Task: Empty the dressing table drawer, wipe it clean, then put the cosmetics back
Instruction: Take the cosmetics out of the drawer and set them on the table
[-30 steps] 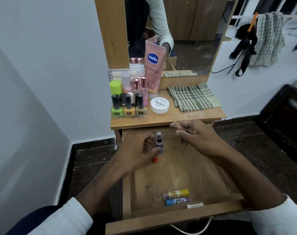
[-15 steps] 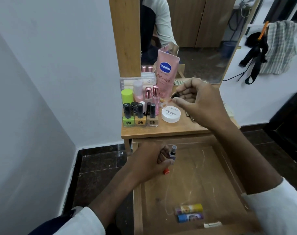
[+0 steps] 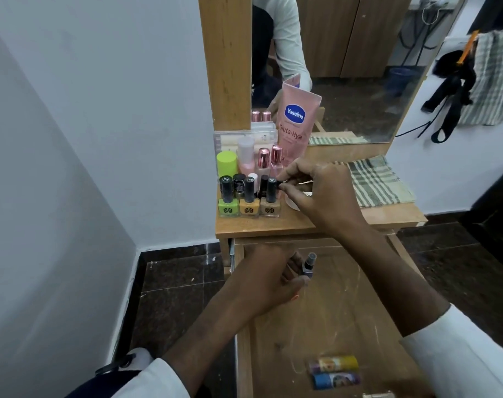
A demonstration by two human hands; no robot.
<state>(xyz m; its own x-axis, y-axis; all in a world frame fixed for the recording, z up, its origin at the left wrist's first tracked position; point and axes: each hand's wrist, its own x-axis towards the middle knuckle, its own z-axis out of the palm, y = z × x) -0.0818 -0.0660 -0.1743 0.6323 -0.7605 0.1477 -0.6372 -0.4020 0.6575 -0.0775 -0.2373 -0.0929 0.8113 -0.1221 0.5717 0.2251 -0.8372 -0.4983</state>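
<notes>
Since half a second before, our right hand [image 3: 316, 193] had dropped toward the tabletop, pinching a small dark stick [image 3: 281, 183] just beside the nail polish bottles [image 3: 248, 201]. Nearer us, our left hand [image 3: 269, 278] gripped a small spray bottle [image 3: 309, 265] inside the drawer [image 3: 345, 311]. Below that grip, two lip balms [image 3: 333, 372] waited. We judged emptying nearly done; wiping and refilling remained.

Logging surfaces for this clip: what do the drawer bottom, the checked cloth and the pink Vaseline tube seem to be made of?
Drawer bottom: wood or veneer board, matte, grain and pale scratches visible. Checked cloth: woven fabric, soft folds, green-and-cream weave. Pink Vaseline tube: probably glossy plastic, with a crimped flat top.
</notes>
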